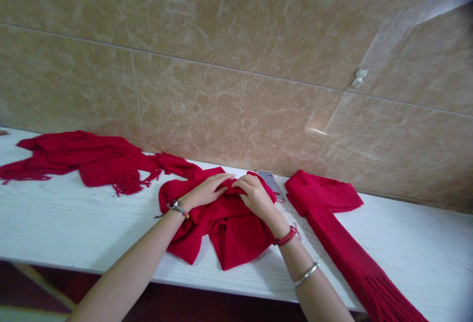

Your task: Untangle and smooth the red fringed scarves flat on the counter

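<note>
A red scarf (236, 238) lies rumpled on the white bench, its lower edge spread in two flaps toward me. On its upper part my left hand (209, 190) rests with fingers stretched out and thumb apart. My right hand (253, 195) has its fingers bent over a fold of the same cloth and seems to pinch it; the fingertips are partly hidden. The two hands almost meet at the scarf's top. To the right, another red scarf (325, 213) lies folded at an angle, its fringed end hanging toward the front edge.
More red fringed cloth (92, 157) is heaped at the left on the white bench (55, 228). A phone (272, 186) with a lit screen lies behind my right hand. The tiled wall (221, 100) bounds the back and carries a small hook (358, 78).
</note>
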`<control>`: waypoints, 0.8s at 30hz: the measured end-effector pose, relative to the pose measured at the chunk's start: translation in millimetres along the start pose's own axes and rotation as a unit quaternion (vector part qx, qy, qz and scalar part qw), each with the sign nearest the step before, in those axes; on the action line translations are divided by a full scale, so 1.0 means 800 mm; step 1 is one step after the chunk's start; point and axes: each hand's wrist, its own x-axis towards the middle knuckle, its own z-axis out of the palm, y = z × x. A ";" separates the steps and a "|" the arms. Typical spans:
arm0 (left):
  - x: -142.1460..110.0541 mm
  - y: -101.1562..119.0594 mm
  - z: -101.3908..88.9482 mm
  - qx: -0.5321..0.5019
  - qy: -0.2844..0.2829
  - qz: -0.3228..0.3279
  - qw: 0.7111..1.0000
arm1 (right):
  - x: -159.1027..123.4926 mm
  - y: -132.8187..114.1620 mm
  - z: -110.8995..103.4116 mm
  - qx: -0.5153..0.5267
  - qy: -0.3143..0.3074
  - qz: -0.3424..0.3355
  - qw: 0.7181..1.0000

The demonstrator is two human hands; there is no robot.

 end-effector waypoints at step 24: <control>0.001 0.020 -0.010 0.012 0.101 -0.012 0.995 | 0.000 0.025 -0.012 0.273 -0.084 0.172 0.943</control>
